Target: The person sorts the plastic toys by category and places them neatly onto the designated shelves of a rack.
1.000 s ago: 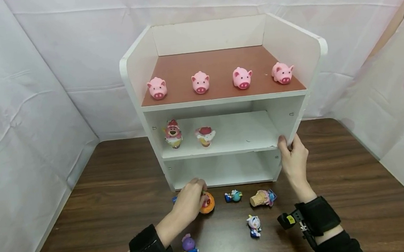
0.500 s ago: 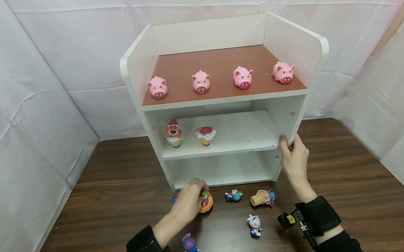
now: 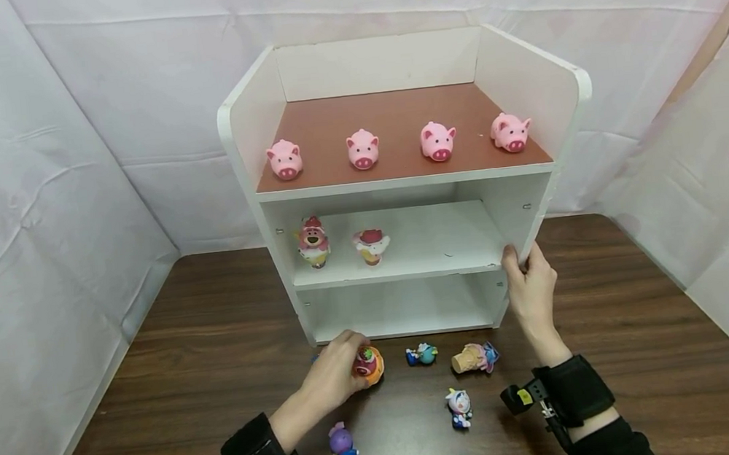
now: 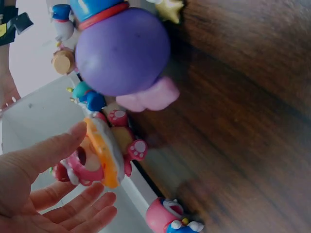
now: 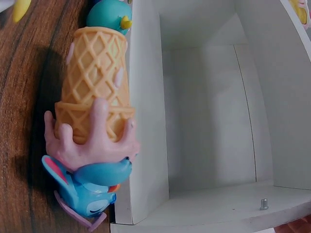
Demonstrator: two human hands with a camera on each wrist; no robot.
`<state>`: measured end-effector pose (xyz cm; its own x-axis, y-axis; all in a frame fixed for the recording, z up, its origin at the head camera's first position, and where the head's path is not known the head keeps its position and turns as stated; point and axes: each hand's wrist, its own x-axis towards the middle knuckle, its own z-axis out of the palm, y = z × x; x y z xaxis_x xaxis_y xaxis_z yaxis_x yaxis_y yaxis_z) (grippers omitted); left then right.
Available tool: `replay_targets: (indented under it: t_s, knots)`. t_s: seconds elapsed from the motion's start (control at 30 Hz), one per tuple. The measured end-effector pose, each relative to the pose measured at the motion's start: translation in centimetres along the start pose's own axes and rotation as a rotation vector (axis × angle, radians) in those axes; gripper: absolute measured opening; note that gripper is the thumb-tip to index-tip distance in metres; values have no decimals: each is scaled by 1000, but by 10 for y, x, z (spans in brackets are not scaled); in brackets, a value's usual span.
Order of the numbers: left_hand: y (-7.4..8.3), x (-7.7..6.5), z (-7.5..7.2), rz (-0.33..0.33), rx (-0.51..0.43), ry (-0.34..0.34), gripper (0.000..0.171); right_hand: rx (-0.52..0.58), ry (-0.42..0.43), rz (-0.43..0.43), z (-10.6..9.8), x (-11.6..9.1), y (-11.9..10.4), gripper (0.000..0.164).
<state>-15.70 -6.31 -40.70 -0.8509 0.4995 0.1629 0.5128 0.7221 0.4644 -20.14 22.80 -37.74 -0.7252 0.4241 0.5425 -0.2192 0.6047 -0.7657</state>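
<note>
My left hand (image 3: 335, 373) is low over the table, in front of the shelf. Its thumb and fingers pinch a pink bear figurine with an orange swim ring (image 4: 104, 153); in the head view the hand covers part of that toy (image 3: 371, 365). In the left wrist view the other fingers spread loosely below it. My right hand (image 3: 531, 288) grips the front edge of the white shelf unit's (image 3: 407, 329) right side panel, thumb on the inner side. Near that wrist lies an ice-cream-cone figurine with a blue character (image 3: 474, 357).
Pink pigs (image 3: 362, 148) line the top shelf. A bear (image 3: 313, 242) and a white figurine with a red cap (image 3: 371, 246) stand on the middle shelf. On the table lie a purple-headed toy (image 3: 342, 446), a white figurine (image 3: 459, 408) and a teal one (image 3: 421, 354).
My left hand has drawn slightly left and toward me, and more of the ringed bear shows beside its fingers. My right hand keeps its place on the shelf's side panel.
</note>
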Motion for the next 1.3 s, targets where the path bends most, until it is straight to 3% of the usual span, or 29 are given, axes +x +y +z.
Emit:
replay_targets:
  t_s: [0.2, 0.7, 0.97, 1.3]
  knots:
    - [-1, -1, 5, -4, 12, -39, 51, 0, 3, -3, 0, 0, 1, 27]
    - [1, -1, 11, 52, 73, 1, 52, 13, 2, -30, 0, 0, 1, 28]
    - [19, 5, 3, 71, 90, 38, 54, 4, 10, -33, 1, 0, 0, 27]
    - [54, 15, -20, 84, 13, 135, 53, -3, 20, -36, 1, 0, 0, 26]
